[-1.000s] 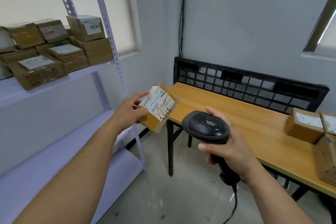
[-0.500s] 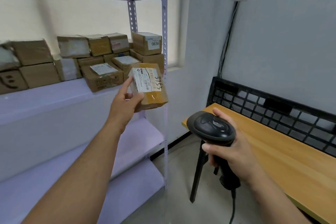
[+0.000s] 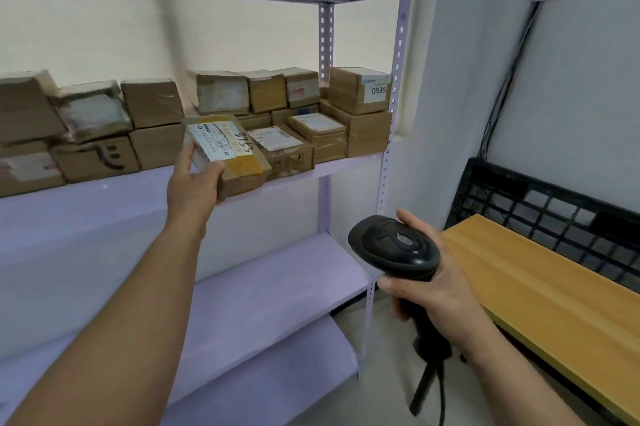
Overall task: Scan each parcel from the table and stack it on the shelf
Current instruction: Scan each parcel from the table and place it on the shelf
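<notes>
Looks like the stacking step: the left hand (image 3: pixel 194 186) has its grip clamped on the parcel (image 3: pixel 228 152), which sits at the front edge of the shelf (image 3: pixel 104 190), at 9 o'clock of the front-row boxes (image 3: pixel 301 138). The right hand (image 3: pixel 440 290), at 4 o'clock from there, has its grip wrapped round the scanner (image 3: pixel 394 245). Next I'd guess the parcel needs sliding in flat, then letting go.

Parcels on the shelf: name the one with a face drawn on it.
The bottom-row parcel left of the left hand: a black smiley on its front; no other shows one.
</notes>
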`<move>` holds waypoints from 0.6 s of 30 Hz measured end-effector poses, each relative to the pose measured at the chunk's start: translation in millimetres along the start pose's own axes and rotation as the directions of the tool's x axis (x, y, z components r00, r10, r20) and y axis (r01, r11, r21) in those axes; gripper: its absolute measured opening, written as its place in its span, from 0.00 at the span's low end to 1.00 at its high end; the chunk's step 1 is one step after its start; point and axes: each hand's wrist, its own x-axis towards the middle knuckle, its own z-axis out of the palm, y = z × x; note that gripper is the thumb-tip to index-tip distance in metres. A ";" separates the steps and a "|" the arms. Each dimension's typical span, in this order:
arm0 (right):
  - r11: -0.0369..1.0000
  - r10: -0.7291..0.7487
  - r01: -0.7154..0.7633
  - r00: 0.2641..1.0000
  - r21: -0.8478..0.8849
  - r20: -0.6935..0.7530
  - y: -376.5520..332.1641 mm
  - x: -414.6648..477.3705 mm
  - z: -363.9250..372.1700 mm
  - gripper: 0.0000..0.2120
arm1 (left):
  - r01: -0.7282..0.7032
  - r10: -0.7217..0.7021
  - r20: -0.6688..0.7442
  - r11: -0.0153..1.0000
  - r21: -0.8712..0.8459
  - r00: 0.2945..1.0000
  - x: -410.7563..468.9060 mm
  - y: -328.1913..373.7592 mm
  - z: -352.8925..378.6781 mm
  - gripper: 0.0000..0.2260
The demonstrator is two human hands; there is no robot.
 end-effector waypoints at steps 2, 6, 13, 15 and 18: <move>1.000 0.005 -0.005 1.000 0.013 0.014 3.5 10.9 13.2 0.42 | 0.017 -0.016 -0.015 0.998 0.064 1.000 17.3 -6.3 -8.9 0.26; 0.999 0.016 -0.017 0.999 0.027 0.043 7.6 27.8 32.8 0.42 | 0.010 -0.006 -0.021 0.978 0.208 1.000 47.0 -13.5 -11.0 0.24; 1.000 0.021 -0.022 0.999 0.010 0.038 7.1 42.8 42.4 0.42 | -0.068 -0.030 0.131 0.731 0.679 0.991 73.5 -29.8 -12.5 0.27; 0.999 0.028 -0.029 0.999 0.016 0.024 8.5 44.9 43.6 0.42 | -0.107 -0.019 0.179 0.740 0.664 0.984 71.8 -32.3 -12.1 0.32; 0.999 0.039 -0.039 0.999 0.024 0.011 11.7 45.3 46.1 0.42 | -0.133 0.000 0.210 0.774 0.620 0.978 67.2 -33.6 -12.3 0.38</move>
